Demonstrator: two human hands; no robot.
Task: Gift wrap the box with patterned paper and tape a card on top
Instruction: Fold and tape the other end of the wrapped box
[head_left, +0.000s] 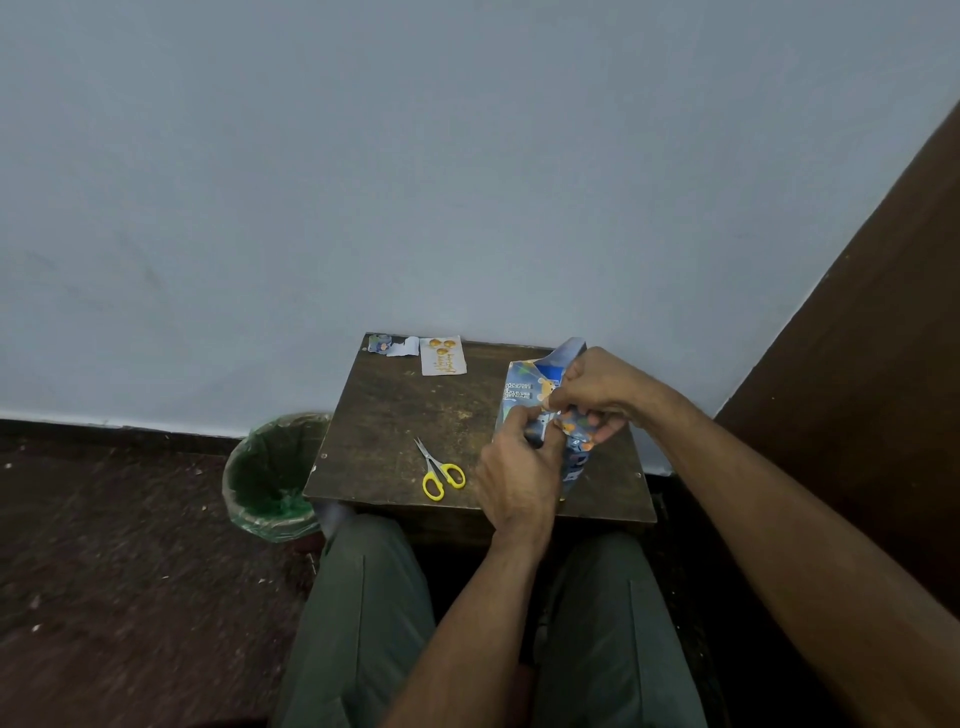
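- Dark, speckled floor fills the near and left of the head view, with a pale blue wall behind and a brown panel at 3 o'clock.
- Nearest, at 6 o'clock, are the person's knees in olive trousers, tucked against the front edge of a small, scuffed wooden worktop (395, 415).
- Both hands meet at the worktop's right side. The left hand (519, 478) has its fingers curled onto the lower part of the box (524, 392), and the right hand (597, 389) pinches the patterned paper (571, 457) at the box's end, fingers bent round a fold.
- That box stands tilted on the worktop at about 3 o'clock from its centre, partly clad in blue paper with small orange figures. One printed face is bare, and a loose flap rises at the far end.
- Yellow-handled scissors (440, 470) lie with blades closed, just left of the left hand, at 7 o'clock on the worktop.
- A green-lined waste bin (272, 478) stands on the floor beside the worktop's left edge, at 9 o'clock.
- Farther off, at 12 o'clock along the back edge, the card (442, 356) lies flat, with paper offcuts (392, 345) just left of it.
- Judging by this, wrapping is midway: the sides are covered, the ends need folding and sealing, and the card is not yet attached. No tape roll can be made out.
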